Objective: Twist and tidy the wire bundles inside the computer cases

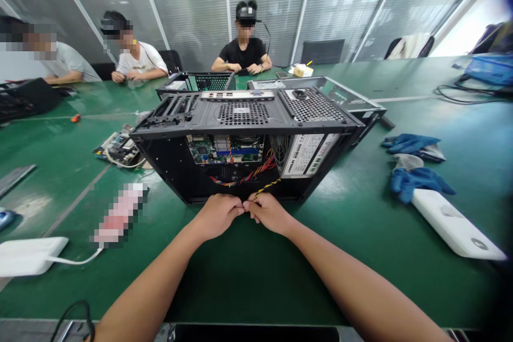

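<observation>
A black computer case stands before me with its open side facing my hands. Inside it are a motherboard, a labelled power supply and bundled red and orange wires. A twisted yellow-and-black cable runs from near the power supply down to my right hand, whose fingers are closed around it. My left hand is closed in a pinch, its fingertips meeting those of the right at the case's lower front edge. Whatever lies between the left fingertips is too small to make out.
Left on the green table are a circuit board assembly and a white power bank with a cable. To the right lie blue gloves and a white device. Other case parts stand behind. Several people sit across.
</observation>
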The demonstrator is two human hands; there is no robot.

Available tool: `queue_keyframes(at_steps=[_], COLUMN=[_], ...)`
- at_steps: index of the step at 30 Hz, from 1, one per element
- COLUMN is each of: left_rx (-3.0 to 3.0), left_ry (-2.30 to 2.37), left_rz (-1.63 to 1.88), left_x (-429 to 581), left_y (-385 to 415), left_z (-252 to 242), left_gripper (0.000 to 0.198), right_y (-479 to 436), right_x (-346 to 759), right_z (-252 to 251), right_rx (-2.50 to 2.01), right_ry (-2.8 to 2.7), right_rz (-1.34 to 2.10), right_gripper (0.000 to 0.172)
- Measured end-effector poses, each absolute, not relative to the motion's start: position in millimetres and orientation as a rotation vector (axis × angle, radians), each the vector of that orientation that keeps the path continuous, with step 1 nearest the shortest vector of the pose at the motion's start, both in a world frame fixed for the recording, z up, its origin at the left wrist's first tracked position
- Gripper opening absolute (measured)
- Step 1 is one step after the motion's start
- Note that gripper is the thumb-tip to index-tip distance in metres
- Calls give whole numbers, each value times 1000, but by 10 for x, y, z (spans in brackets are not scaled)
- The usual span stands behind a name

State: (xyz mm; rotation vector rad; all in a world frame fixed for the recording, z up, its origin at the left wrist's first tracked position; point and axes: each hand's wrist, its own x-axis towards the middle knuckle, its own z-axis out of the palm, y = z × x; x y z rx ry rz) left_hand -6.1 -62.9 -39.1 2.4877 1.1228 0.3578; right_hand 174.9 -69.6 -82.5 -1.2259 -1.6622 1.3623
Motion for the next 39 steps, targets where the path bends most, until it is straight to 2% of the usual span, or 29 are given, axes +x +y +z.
queue_keyframes(at_steps=[6,15,23,33,39], left_rx=[2292,2188,2279,2192,2250], left_ry=[1010,1079,973,1027,970], left_rz=[388,607,564,541,537], left_x=[-126,-149,-136,-170,-152], left_y=[-573,-592,-588,-558,-574], left_z=[-495,-685,-617,-685,-676], left_gripper=[25,11,22,17,21], right_y=[-705,-701,-699,-686,-674], right_x=[1744,1754,1755,1760,1765], right_z=[-831,-820,-844,-853,-859], right_rx=[-1219,-1246,-1207,-1205,-1199], right_ry=[-1684,-1696,-1721,-1758,-1731], right_rz=[1363,1320,1338,1341,1390], right_gripper=[22,24,23,22,22])
